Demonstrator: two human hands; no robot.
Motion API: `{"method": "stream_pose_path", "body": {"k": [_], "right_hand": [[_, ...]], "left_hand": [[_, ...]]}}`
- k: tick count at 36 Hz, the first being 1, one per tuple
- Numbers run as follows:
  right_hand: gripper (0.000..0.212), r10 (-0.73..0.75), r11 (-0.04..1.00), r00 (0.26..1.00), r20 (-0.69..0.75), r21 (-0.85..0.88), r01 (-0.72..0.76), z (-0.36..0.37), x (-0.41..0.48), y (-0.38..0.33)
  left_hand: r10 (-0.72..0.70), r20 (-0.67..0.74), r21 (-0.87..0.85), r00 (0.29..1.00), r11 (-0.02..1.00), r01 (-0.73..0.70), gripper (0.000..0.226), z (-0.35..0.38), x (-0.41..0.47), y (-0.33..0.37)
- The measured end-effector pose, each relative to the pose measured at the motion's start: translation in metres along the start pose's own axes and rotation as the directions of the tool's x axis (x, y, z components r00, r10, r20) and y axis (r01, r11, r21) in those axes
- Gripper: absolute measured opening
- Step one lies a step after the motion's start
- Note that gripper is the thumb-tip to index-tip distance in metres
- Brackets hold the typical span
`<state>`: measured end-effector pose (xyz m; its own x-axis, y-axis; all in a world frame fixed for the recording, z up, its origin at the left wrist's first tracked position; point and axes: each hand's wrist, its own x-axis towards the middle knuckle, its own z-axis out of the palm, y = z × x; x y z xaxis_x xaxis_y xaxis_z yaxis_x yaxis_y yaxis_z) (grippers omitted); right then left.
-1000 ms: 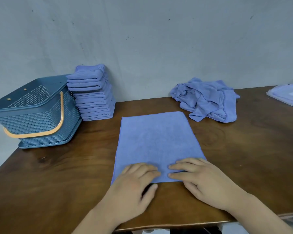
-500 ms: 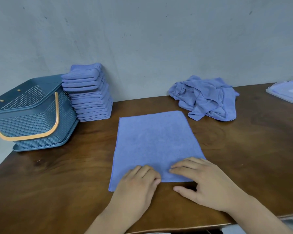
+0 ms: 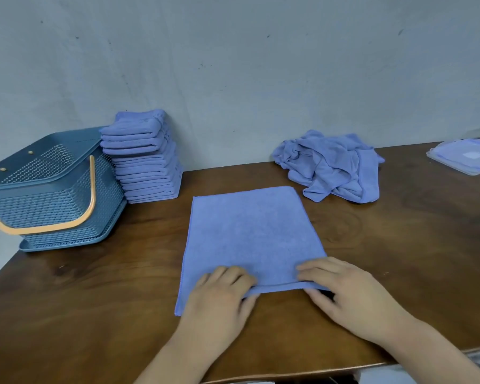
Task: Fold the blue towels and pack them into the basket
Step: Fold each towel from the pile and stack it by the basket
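spread towel: one blue towel point(image 3: 250, 234) lying flat on the desk point(image 3: 94, 300), dead centre in front of the person. Its long axis runs straight away from them toward the wall.
hands: both are on the spread towel's near edge. The left hand point(image 3: 219, 295) pinches it left of the middle. The right hand point(image 3: 349, 295) pinches the near right corner, fingers on top and thumb tucked under. The bit of edge between them looks slightly lifted.
what the move turns on: the rest of the spread towel lies ahead of both hands, so I'd guess the near edge gets carried forward onto the far edge.
stack: the folded towels point(image 3: 147, 162) sit off the spread towel's far left corner, so the left hand is the closer one.
basket point(image 3: 39, 187): further left of the spread towel, just past the stack. It looks like nothing's packed in it yet.
crumpled pile point(image 3: 330, 167): unfolded towels near the spread towel's far right corner, not touching it.
plastic packet point(image 3: 466, 156): way off to the right of the spread towel.
in the way: nothing really. The crumpled pile is the nearest thing, and it sits beside the fold path.
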<state>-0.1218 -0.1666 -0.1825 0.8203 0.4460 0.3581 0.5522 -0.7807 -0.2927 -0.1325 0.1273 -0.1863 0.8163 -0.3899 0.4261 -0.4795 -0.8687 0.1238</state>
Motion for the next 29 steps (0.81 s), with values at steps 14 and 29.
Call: {"method": "stream_pose_path", "body": {"k": [14,29], "right_hand": [[0.021,0.313,0.862,0.950,-0.005,0.421,-0.282,-0.022,-0.013,0.019],[0.021,0.403,0.743,0.912,0.073,0.555,-0.373,-0.031,-0.013,0.018]], "left_hand": [[-0.321,0.112,-0.318,0.941,0.885,0.340,0.019,-0.036,-0.057,-0.077],[-0.442,0.188,-0.586,0.877,0.666,0.461,0.024,-0.050,-0.066,-0.079]]}}
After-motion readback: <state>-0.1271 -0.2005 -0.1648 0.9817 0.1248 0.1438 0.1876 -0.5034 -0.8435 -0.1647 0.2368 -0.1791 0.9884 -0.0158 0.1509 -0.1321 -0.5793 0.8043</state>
